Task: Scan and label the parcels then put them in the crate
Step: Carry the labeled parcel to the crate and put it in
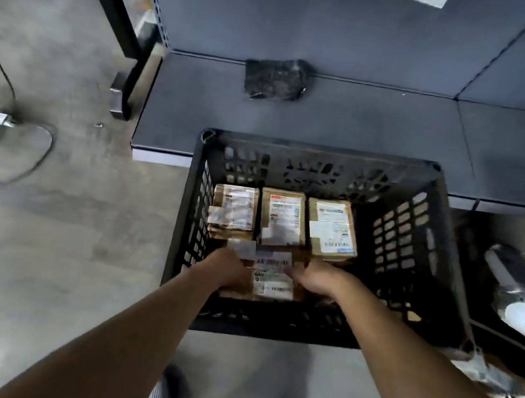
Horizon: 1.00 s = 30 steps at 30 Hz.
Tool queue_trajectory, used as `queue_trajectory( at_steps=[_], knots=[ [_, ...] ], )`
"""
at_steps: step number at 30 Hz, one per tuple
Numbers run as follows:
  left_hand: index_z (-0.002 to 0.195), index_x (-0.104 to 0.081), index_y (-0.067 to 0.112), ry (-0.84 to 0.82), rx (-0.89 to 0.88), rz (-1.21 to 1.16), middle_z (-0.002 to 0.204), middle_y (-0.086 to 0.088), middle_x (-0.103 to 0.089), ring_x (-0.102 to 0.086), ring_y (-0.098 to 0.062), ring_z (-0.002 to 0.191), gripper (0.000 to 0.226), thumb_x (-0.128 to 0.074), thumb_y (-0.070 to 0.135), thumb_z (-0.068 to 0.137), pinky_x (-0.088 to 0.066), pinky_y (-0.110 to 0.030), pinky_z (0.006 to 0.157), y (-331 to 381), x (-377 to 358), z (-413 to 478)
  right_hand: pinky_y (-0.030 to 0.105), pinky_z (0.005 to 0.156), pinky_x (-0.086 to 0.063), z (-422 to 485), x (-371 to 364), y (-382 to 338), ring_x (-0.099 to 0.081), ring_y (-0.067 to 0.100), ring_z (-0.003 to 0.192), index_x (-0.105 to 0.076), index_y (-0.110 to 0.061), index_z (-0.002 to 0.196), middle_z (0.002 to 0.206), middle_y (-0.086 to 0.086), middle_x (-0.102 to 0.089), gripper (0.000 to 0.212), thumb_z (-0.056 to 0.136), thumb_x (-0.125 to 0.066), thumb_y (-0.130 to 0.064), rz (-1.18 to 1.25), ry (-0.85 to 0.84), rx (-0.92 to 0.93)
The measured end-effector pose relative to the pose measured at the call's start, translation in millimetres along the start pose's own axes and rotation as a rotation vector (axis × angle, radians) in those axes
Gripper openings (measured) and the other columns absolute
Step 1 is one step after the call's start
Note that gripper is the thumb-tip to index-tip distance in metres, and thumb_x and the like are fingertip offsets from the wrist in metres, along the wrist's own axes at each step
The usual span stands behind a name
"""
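In the lower middle of the frame, the left hand (229, 270) and right hand (316, 277) grip opposite edges of a labelled parcel (272, 278), low inside the near part of the black crate (444, 264). Three other parcels (282, 219) lie in a row just beyond it. A black bag (278, 78) sits on the shelf (387, 129) at upper centre.

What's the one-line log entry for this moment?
phase: placing in crate | left hand: grips near parcel | right hand: grips near parcel | inside: three labelled parcels along far wall | shelf: black bag
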<state>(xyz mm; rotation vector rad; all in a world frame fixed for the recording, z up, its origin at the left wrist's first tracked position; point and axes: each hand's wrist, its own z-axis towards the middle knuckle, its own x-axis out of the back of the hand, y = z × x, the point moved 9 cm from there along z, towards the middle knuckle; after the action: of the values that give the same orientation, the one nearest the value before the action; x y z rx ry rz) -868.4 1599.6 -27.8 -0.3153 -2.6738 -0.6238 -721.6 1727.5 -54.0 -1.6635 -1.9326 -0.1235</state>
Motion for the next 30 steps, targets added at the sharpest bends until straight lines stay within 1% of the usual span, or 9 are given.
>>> queue_trajectory(
  at_steps=[3, 7, 10, 13, 15, 19, 22, 26, 30],
  knots=[
    [0.12, -0.065, 0.005, -0.017, -0.016, -0.042, 0.12, -0.013, -0.065, -0.062, -0.026, 0.11, 0.04, -0.073, 0.019, 0.084, -0.05, -0.035, 0.098, -10, -6, 23, 0.029, 0.091, -0.045, 21, -12, -13, -0.056, 0.028, 0.118, -0.05, -0.014, 0.14, 0.137, 0.012, -0.055, 0.059, 0.098, -0.046, -0.054, -0.105, -0.041, 0.016],
    [0.117, -0.065, 0.0, 0.003, 0.002, -0.066, 0.113, -0.019, -0.067, -0.064, -0.03, 0.105, 0.035, -0.071, 0.011, 0.084, -0.052, -0.032, 0.085, -23, -9, 44, 0.031, 0.059, -0.052, 44, -37, -8, -0.062, 0.022, 0.082, -0.046, -0.011, 0.138, 0.115, 0.011, -0.06, 0.054, 0.098, -0.049, -0.048, -0.032, -0.121, -0.1],
    [0.119, -0.06, -0.002, 0.015, 0.024, 0.005, 0.107, -0.015, -0.066, -0.065, -0.025, 0.095, 0.042, -0.071, 0.015, 0.082, -0.048, -0.024, 0.068, -25, -9, 52, 0.031, 0.066, -0.055, 61, -43, -7, -0.061, 0.021, 0.086, -0.045, -0.009, 0.136, 0.129, 0.013, -0.057, 0.052, 0.098, -0.051, -0.043, 0.072, -0.073, -0.12],
    [0.132, -0.051, -0.002, 0.055, 0.013, 0.104, 0.14, -0.016, -0.049, -0.057, -0.029, 0.116, 0.056, -0.068, 0.017, 0.082, -0.049, -0.032, 0.091, -23, -6, 54, 0.039, 0.085, -0.058, 68, -45, -11, -0.062, 0.022, 0.099, -0.047, -0.007, 0.132, 0.131, 0.013, -0.055, 0.049, 0.095, -0.058, -0.038, 0.195, -0.063, -0.105],
    [0.136, -0.047, -0.002, 0.069, 0.02, 0.154, 0.143, -0.017, -0.047, -0.052, -0.029, 0.123, 0.059, -0.066, 0.018, 0.084, -0.046, -0.033, 0.1, -23, -7, 51, 0.041, 0.092, -0.056, 65, -43, -16, -0.061, 0.025, 0.109, -0.047, -0.01, 0.132, 0.132, 0.012, -0.054, 0.054, 0.092, -0.062, -0.043, 0.186, -0.079, -0.064],
    [0.141, -0.036, 0.0, 0.121, 0.02, 0.197, 0.141, -0.018, -0.042, -0.047, -0.034, 0.125, 0.07, -0.067, 0.029, 0.085, -0.043, -0.037, 0.096, -11, 6, 11, 0.042, 0.083, -0.056, 26, -25, -31, -0.062, 0.027, 0.1, -0.052, -0.023, 0.134, 0.118, 0.004, -0.062, 0.054, 0.092, -0.053, -0.057, 0.125, -0.047, 0.053],
    [0.144, -0.032, 0.008, 0.182, 0.016, 0.259, 0.144, -0.016, -0.036, -0.04, -0.035, 0.13, 0.082, -0.07, 0.043, 0.081, -0.043, -0.041, 0.097, 10, 31, -50, 0.032, 0.066, -0.051, -33, 6, -40, -0.057, 0.017, 0.081, -0.044, -0.02, 0.14, 0.113, 0.002, -0.059, 0.062, 0.093, -0.048, -0.06, 0.129, 0.047, 0.059],
    [0.15, -0.021, 0.013, 0.292, 0.013, 0.323, 0.149, -0.013, -0.032, -0.033, -0.033, 0.136, 0.101, -0.072, 0.059, 0.075, -0.041, -0.045, 0.102, 47, 82, -174, 0.033, 0.091, -0.042, -148, 63, -62, -0.052, 0.028, 0.123, -0.032, -0.019, 0.148, 0.142, 0.007, -0.051, 0.071, 0.092, -0.052, -0.058, 0.188, 0.166, 0.067],
    [0.146, -0.027, 0.013, 0.356, 0.015, 0.34, 0.146, -0.015, -0.035, -0.034, -0.036, 0.135, 0.096, -0.069, 0.064, 0.076, -0.041, -0.048, 0.103, 81, 131, -304, 0.035, 0.106, -0.035, -277, 116, -93, -0.041, 0.03, 0.138, -0.018, -0.02, 0.155, 0.155, 0.009, -0.037, 0.084, 0.09, -0.052, -0.061, 0.228, 0.256, 0.072]
  ],
)
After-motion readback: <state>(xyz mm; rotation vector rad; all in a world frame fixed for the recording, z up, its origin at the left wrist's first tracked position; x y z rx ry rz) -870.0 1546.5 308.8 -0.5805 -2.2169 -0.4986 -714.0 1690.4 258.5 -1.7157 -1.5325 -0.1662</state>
